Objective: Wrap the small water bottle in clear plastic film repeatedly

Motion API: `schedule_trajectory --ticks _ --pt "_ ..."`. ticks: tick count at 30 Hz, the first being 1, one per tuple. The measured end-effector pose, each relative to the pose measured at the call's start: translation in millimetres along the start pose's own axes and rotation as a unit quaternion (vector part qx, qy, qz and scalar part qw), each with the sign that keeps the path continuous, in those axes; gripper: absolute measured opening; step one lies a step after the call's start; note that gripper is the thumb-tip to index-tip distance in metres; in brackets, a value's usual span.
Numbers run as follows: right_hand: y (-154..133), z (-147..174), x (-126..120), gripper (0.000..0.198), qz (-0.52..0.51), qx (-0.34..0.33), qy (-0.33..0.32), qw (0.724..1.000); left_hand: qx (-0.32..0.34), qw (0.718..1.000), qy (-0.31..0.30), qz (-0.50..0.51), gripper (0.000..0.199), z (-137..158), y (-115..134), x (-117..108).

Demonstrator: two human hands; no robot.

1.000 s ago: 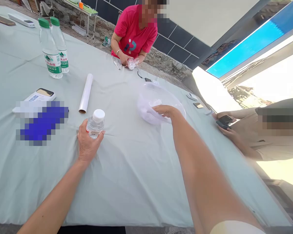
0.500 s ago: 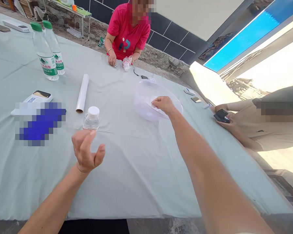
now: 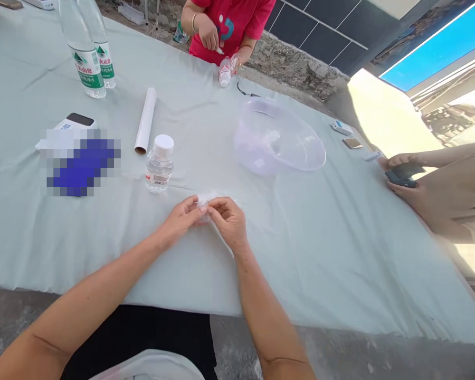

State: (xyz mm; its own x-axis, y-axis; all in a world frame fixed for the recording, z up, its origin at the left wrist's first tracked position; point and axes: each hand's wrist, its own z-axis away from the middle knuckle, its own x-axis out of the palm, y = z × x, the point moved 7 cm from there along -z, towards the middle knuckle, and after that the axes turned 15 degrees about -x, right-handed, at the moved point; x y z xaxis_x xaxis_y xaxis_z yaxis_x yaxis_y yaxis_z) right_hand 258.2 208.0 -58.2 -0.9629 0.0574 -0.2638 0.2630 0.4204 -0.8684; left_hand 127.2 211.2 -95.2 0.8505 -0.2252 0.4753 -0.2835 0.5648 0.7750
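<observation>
My left hand and my right hand meet above the cloth near the front of the table. Pinched between the fingertips of both is a thin clear plastic wrapper with a trace of red at its lower edge; the fingers cover most of it. Just beyond my left hand a small clear bottle with a white cap stands upright, full or nearly full of clear liquid. Farther off to the right sits a translucent lilac plastic basin, which neither hand touches.
Two green-labelled water bottles stand at the back left, with a white roll and a phone nearby. Across the table a person in red handles a bottle. Another person's hands hold a dark object at right.
My right hand has come back from the basin to the front with the clear wrapper. My left hand has left the small bottle and now pinches the wrapper too. The camera view has tilted down.
</observation>
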Motion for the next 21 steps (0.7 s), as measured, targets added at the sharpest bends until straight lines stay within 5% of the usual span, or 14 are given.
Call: schedule_trajectory --ticks 4,7,12,16,21 --pt "21.4 13.9 -7.9 0.028 -0.049 0.038 0.056 0.996 0.001 0.998 0.068 0.003 0.033 -4.5 5.0 -10.2" --pt "28.4 14.7 -16.5 0.043 -0.056 0.087 0.027 0.994 0.007 0.995 0.097 0.001 0.039 -2.5 14.3 -17.6" --pt "36.8 16.8 -12.7 0.042 -0.152 0.156 -0.018 0.976 -0.031 0.994 0.032 -0.097 0.037 1.2 14.6 -1.9" --pt "41.6 13.7 -14.6 0.028 -0.262 0.177 0.057 0.947 -0.075 0.983 -0.001 -0.167 0.041 2.2 -0.3 12.7" --pt "48.3 12.6 -23.1 0.029 -0.385 0.212 0.159 0.884 -0.04 0.986 0.062 -0.152 0.049 -0.7 0.3 3.8"
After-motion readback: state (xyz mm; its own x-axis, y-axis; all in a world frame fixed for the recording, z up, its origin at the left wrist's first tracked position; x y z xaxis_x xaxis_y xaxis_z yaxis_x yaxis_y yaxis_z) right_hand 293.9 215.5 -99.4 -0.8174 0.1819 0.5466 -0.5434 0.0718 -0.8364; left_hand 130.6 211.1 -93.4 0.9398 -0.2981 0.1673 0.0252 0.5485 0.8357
